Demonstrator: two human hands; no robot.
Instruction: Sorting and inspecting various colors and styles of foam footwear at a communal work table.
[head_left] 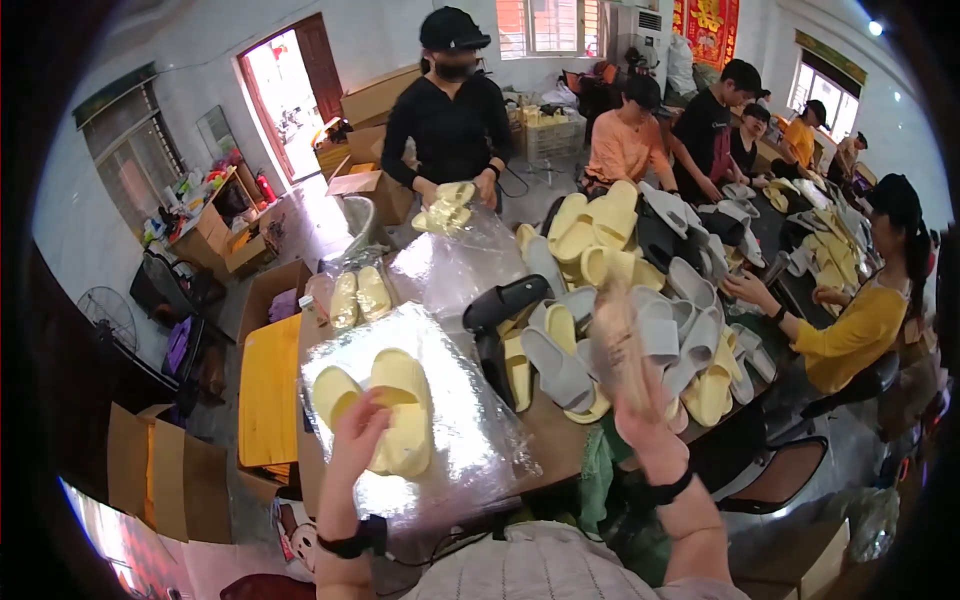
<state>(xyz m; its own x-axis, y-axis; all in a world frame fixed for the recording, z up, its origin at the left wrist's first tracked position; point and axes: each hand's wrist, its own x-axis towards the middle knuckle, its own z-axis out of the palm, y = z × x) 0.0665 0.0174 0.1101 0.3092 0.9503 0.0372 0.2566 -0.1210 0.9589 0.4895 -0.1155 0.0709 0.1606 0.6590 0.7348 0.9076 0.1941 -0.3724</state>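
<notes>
A pair of pale yellow slippers lies side by side on a stack of shiny clear plastic bags at the table's near left. My left hand is on this pair, its fingers bent against the slippers where they meet. To the right, my right hand is stretched out over the near edge of a big heap of slippers, grey, yellow and black. Motion smears its fingers, so I cannot make out whether anything is in them. A dark band is round each of my wrists.
Another yellow pair in clear plastic lies beyond the bags. Across the table a person in black holds yellow slippers. Several people work along the right side. Yellow sheets and open cartons stand left; green netting hangs at the near edge.
</notes>
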